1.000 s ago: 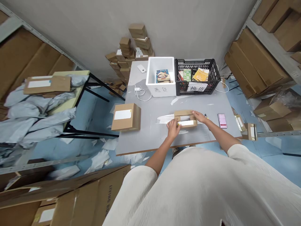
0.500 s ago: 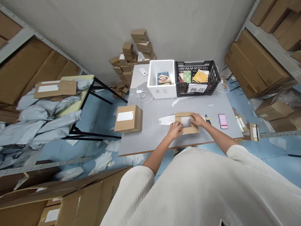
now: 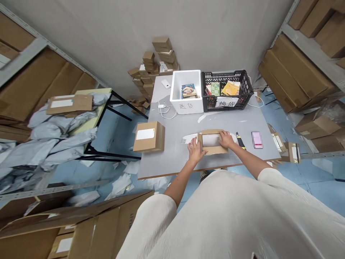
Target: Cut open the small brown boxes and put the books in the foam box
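Note:
In front of me on the grey table lies a small cardboard box (image 3: 215, 149) with its flaps folded outward and a pale inside showing. My left hand (image 3: 196, 150) grips its left end, fingers along the outside of the flap and thumb toward the front corner. At the right end, my right hand (image 3: 226, 139) has its fingers curled over the edge of the box. White paper (image 3: 187, 139) sticks out behind and to the left of the box. Just right of my right hand lies a black and yellow utility knife (image 3: 240, 140).
A phone with a pink screen (image 3: 257, 139) lies at the right. A taped carton (image 3: 149, 137) stands on the table's left edge. Behind are a white foam box (image 3: 187, 106) and a black crate (image 3: 249, 94) holding books. Grey parcels (image 3: 45, 133) cover a side table.
My left hand has shifted left and its fingers have spread around the left flap, which now stands more upright. More of the box's inside shows. My right hand stays at the right end.

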A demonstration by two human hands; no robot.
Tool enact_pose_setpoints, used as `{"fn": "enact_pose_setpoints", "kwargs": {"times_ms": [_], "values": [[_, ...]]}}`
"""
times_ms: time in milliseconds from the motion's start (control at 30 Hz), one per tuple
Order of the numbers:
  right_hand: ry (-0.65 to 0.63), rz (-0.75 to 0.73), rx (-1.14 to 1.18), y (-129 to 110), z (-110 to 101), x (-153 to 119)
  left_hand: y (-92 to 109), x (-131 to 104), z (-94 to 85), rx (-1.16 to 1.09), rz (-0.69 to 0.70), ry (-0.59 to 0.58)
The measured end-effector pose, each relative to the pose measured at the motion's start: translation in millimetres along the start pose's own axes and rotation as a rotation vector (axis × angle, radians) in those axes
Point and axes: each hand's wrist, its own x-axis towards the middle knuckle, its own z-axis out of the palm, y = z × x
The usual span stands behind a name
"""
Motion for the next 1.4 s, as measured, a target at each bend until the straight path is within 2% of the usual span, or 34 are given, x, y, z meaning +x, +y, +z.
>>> {"fn": "enact_pose_setpoints", "kwargs": {"times_ms": [67,100,233,367,467,567,667,800,867,933,1033,1167,1267,1400], "values": [[0.019,-0.009,0.008,1,2,0,-7,-2,-0.5,0.005,-0.081,0.006],[0.026,-0.011,0.014,2,2,0,-9,0,-0.8,0.002,-0.079,-0.019],[0.02,-0.001,0.021,1,2,1,-12,26,-2.4,-0.032,0.044,-0.178],[-0.007,-0.014,0.08,6,-2,4,-9,58,-1.1,-0.017,0.103,-0.268],[-0.001,-0.049,0.211,19,-7,4,-10,73,2.5,0.005,0.11,-0.372],[0.094,-0.052,0.333,40,-10,-3,-13,78,6.7,0.015,0.13,-0.402],[0.214,0.033,0.3,61,-11,-16,-15,78,8.5,0.012,0.143,-0.394],[0.205,0.207,0.125,71,-8,-29,-14,76,2.7,-0.02,0.106,-0.421],[0.19,0.226,0.027,65,-9,-32,-12,74,-2.4,-0.044,0.079,-0.447],[0.208,0.177,-0.086,51,-12,-32,-11,73,-6.6,-0.069,0.069,-0.458],[0.224,-0.002,-0.251,21,-18,-26,-9,71,-8.6,-0.09,0.07,-0.451],[0.075,-0.22,-0.341,-22,-22,-12,-8,70,-3.9,-0.095,0.06,-0.433],[0.016,-0.247,-0.371,-44,-19,-3,-7,69,1.6,-0.102,0.038,-0.408],[-0.002,-0.213,-0.404,-54,-14,1,-7,67,6.1,-0.131,0.022,-0.379]]}}
